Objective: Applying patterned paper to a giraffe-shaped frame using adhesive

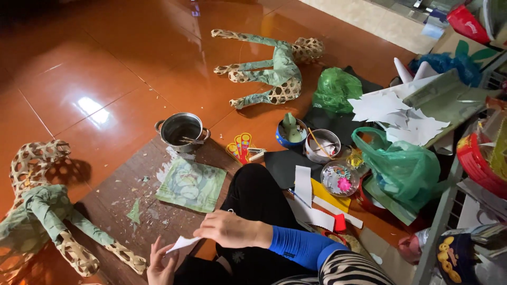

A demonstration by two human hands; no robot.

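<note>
Glossy red-brown tiled floor reflecting light; metal shelf rack at right edge.

Both hands pinch a white paper scrap over the board.

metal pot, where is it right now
In the head view the metal pot stands left of centre, at the far edge of the brown board, just beyond the green paper sheet.

My right hand wears a blue sleeve beside zebra-striped cloth; I pinch white paper. Near left, a tan woven frame carries green wrapping. Right, translucent green bags; the floor gleams red-brown.
</note>
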